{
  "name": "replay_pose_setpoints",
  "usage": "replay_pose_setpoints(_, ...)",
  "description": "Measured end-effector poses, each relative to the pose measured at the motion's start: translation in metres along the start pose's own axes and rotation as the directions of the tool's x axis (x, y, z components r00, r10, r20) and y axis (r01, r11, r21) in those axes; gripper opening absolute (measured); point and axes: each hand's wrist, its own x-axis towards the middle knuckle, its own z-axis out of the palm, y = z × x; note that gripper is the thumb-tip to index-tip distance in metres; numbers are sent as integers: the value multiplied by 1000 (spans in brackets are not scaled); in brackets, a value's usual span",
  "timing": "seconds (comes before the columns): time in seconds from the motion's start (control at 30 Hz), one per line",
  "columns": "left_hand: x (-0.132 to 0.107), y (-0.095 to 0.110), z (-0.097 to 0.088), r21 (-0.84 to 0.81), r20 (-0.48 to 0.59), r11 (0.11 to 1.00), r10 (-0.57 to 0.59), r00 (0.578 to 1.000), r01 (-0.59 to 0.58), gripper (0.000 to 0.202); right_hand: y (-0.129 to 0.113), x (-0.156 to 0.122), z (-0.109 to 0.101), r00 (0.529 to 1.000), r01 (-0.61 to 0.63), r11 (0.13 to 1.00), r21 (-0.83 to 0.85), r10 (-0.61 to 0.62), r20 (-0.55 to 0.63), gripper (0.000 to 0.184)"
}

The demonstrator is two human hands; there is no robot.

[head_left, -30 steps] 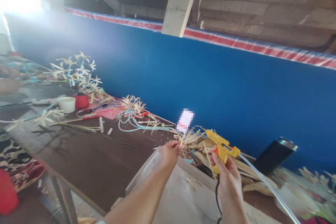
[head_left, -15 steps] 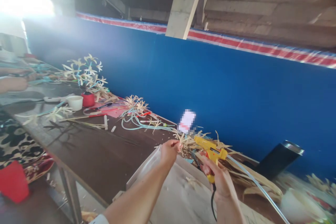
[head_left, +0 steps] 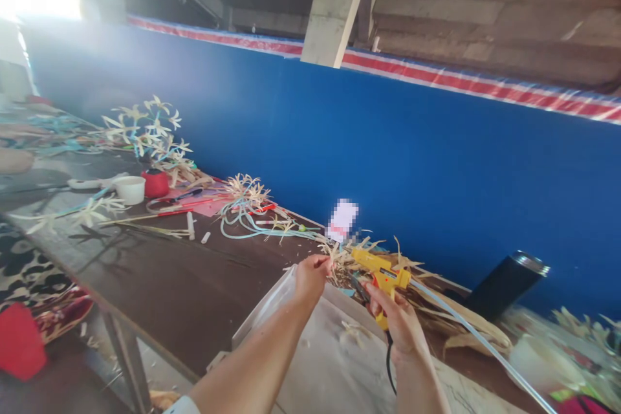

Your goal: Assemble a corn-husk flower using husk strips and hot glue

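Note:
My right hand (head_left: 398, 323) is wrapped round the grip of a yellow glue gun (head_left: 381, 270), whose nozzle points left. A clear glue stick (head_left: 478, 339) trails out of its back to the lower right, and a black cord hangs from the handle. My left hand (head_left: 310, 277) is pinched on a small dried straw flower (head_left: 336, 253), held right at the gun's tip. Both hands hover over a pale board (head_left: 334, 369) lying on the dark wooden table (head_left: 165, 291).
Straw flowers (head_left: 145, 129), a white cup (head_left: 129, 189), a red pot (head_left: 155, 182), blue cords and red pens lie along the table's far side. Dried husks (head_left: 456, 323) and a black tumbler (head_left: 504, 284) sit right. A blue wall backs the table. Another person's arm shows far left.
The glue gun has swung down and left, closer to the straw flower in my left hand. The view shifted slightly; my left hand has barely moved.

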Motion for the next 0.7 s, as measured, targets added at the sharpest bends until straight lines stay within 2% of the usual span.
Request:
replay_pose_setpoints(0.07, -1, 0, -1, 5, 1, 1000, 6, 1000, -6, 20, 1, 1, 1, 998, -46, 999, -15, 45, -38, 31)
replay_pose_setpoints(0.17, -1, 0, -1, -11, 14, 1000, 12, 1000, -12, 21, 4, 3, 0, 996, -79, 995, -55, 77, -33, 40)
replay_pose_setpoints(0.27, -1, 1, -1, -41, 19, 999, -4, 1000, 5, 22, 6, 5, -2, 999, -39, 991, -127, 36, -27, 38)
replay_pose_setpoints(0.43, 0, 0, -1, -78, 28, 997, -13, 1000, 15, 24, 7, 6, -3, 998, 12, 986, -166, -2, 57, 38)
replay_pose_setpoints(0.57, 1, 0, -2, -77, 12, 997, -12, 1000, 13, 25, 9, 5, -4, 999, 8, 962, -273, 5, 46, 36)
replay_pose_setpoints(0.7, 0, 2, -2, -68, -1, 997, -21, 1000, 21, 24, 11, 5, -3, 996, 75, 945, -319, -56, 66, 37)
